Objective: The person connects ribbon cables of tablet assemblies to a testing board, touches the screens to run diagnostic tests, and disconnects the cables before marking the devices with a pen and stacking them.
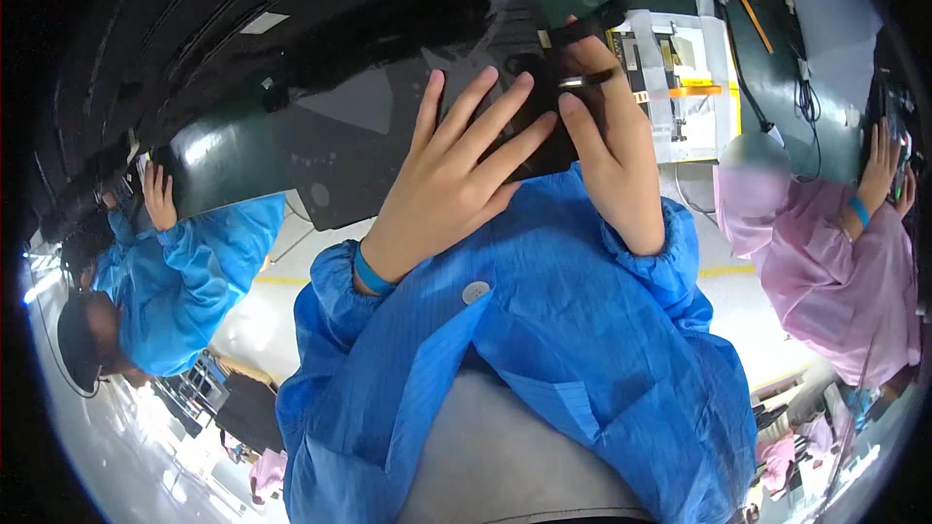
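My left hand (451, 170) lies over a glossy black panel (340, 175), its fingers spread and stretched out near the panel's right part. A blue band circles that wrist. At the panel's right edge, my right hand (616, 131) is bent round a thin black piece (612, 16), thumb on the near side and fingers on the far side. A small shiny strip (573, 82) shows by the thumb. Against the dark background, I cannot tell whether the black piece is joined to the panel.
Right of my right hand lies a white sheet (714, 131) with yellow edging, tape and an orange strip. Cables (748, 68) run over the dark green bench (228, 160). One person in blue (184, 281) works at the left, another in pink (825, 252) at the right.
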The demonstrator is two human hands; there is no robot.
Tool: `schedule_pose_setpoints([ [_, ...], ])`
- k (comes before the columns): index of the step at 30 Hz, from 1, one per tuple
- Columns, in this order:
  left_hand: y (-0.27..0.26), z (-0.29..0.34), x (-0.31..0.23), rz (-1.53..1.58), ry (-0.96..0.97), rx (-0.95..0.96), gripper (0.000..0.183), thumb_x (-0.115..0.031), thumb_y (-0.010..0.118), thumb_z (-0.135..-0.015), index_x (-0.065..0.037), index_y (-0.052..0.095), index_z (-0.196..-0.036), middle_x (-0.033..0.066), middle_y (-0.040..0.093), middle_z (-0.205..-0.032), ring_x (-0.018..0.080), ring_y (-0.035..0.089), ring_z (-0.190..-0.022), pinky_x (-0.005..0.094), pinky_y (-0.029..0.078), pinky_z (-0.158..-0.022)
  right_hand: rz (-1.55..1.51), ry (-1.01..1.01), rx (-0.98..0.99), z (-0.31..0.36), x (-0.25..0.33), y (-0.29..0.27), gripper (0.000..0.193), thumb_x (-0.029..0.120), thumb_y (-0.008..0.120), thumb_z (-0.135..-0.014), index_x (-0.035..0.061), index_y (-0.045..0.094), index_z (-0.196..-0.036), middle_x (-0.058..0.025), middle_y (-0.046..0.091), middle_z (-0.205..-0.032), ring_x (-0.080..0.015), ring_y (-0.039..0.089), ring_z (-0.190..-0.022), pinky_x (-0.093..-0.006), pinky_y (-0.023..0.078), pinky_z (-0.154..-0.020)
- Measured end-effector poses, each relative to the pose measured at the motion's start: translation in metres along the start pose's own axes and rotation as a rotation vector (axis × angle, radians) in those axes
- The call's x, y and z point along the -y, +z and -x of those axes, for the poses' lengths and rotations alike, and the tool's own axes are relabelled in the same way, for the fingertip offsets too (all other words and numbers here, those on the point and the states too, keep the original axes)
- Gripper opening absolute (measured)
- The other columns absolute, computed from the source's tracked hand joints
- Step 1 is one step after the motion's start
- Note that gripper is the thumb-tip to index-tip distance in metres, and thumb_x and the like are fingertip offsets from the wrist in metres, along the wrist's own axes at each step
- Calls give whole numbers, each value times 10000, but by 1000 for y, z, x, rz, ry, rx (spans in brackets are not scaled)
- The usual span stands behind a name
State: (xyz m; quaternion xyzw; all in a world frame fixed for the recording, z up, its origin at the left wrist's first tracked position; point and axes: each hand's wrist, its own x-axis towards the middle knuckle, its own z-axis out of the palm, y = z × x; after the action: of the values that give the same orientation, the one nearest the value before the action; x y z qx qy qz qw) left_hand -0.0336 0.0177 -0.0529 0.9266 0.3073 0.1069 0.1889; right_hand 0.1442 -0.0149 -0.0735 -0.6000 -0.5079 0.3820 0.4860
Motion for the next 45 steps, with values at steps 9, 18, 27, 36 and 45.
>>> schedule_pose_setpoints([
  [9,-23,-2,-8,115,21,184,713,-233,723,-692,-124,478,-1353,101,375,-1455,321,346,-1336,555,180,-1112,-145,116,68,17,4,-8,533,32,591,-850,-30,352,-1321,-218,520,-1222,-285,545,-1122,-356,420,-946],
  [18,-75,-1,-25,1095,5,-156,779,-290,697,-749,-64,342,-1404,192,282,-1459,364,302,-1351,541,160,-1120,28,-58,-273,21,-12,-65,554,163,551,-894,-30,357,-1376,-158,510,-1277,-210,485,-1176,-330,369,-992],
  [27,-121,16,-25,889,-36,-58,833,-317,678,-802,-53,218,-1446,293,145,-1474,428,239,-1365,584,146,-1116,93,-111,-311,31,-5,-60,370,-2,559,-860,-61,486,-1218,-152,591,-1148,-185,586,-1003,-283,462,-866],
  [36,-57,-23,26,1303,75,-151,820,-295,659,-840,-35,178,-1452,323,115,-1483,441,189,-1382,597,134,-1118,-123,-81,-361,10,-6,-47,305,-73,548,-865,-85,516,-1168,-159,626,-1071,-200,649,-904,-295,515,-820],
  [45,3,-77,-2,181,-163,-74,727,-278,662,-824,-43,241,-1367,285,174,-1430,417,223,-1352,592,142,-1106,-282,-103,-249,15,-15,-53,542,-80,510,-813,-59,319,-1320,-208,605,-1020,-200,628,-827,-280,502,-763],
])
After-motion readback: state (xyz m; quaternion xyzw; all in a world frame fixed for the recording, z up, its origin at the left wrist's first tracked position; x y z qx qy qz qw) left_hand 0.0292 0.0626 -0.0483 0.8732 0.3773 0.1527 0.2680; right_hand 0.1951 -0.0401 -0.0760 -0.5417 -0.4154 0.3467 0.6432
